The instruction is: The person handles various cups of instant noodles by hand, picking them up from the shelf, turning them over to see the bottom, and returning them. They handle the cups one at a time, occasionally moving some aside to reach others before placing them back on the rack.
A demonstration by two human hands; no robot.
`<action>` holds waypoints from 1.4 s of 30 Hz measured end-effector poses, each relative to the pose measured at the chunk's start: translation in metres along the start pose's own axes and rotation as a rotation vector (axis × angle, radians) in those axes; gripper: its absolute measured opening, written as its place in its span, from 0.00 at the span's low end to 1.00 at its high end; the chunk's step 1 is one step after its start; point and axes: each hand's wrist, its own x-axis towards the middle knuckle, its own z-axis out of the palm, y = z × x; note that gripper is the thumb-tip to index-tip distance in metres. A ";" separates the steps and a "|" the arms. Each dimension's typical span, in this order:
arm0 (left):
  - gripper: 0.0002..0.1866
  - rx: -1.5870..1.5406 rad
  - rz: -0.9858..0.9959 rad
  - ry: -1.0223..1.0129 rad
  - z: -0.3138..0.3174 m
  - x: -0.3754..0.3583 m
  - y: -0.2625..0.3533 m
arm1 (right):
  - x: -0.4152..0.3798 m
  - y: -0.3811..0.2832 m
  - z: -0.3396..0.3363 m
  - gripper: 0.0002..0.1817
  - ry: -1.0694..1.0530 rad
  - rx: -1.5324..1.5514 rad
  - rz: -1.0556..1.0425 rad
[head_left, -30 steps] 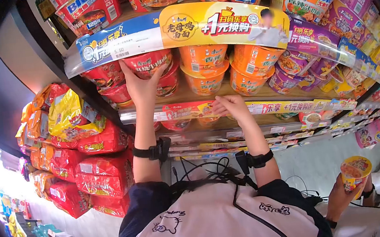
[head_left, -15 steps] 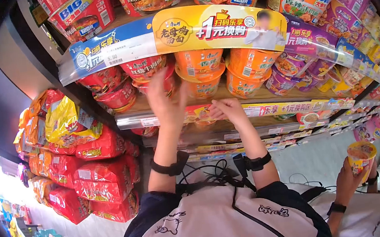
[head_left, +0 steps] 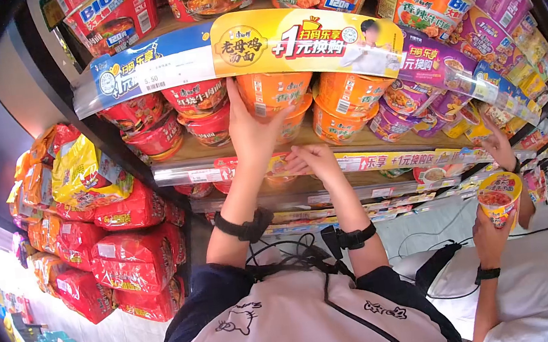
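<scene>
Reaching with left hand (head_left: pixel 253 133), fingers wide at upper orange tub (head_left: pixel 276 89), contact unclear; not lifted off lower tub (head_left: pixel 295 125) behind front edge of shelf (head_left: pixel 199 154); right hand (head_left: pixel 317 161) loosely curled near edge, apparently empty.

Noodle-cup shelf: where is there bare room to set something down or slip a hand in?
A narrow strip of wooden board shows between the red cups and lower label strip; another below the orange cups. It is crowded at the stacked cups under the upper label strip, where the left hand is.
</scene>
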 end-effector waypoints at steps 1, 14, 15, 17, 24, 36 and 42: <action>0.55 -0.055 -0.011 0.000 -0.006 -0.004 0.003 | 0.001 0.000 0.000 0.21 -0.007 0.001 -0.006; 0.42 -0.768 -0.251 -0.250 -0.107 -0.084 0.025 | -0.016 0.008 -0.004 0.20 0.102 0.102 -0.279; 0.41 -0.792 -0.285 -0.256 -0.110 -0.087 0.024 | -0.013 0.020 -0.010 0.26 0.096 0.178 -0.326; 0.38 -0.762 -0.353 -0.257 -0.115 -0.092 0.021 | -0.049 -0.032 0.004 0.34 -0.007 0.336 -0.444; 0.37 -0.758 -0.353 -0.214 -0.117 -0.095 0.029 | -0.088 -0.064 0.005 0.35 -0.029 -0.280 -0.701; 0.61 -0.586 0.165 -0.322 -0.119 -0.095 0.037 | -0.107 -0.050 0.011 0.22 0.022 0.001 -0.657; 0.65 -0.662 0.029 -0.247 -0.119 -0.100 0.042 | -0.106 -0.057 0.011 0.07 0.106 -0.142 -0.707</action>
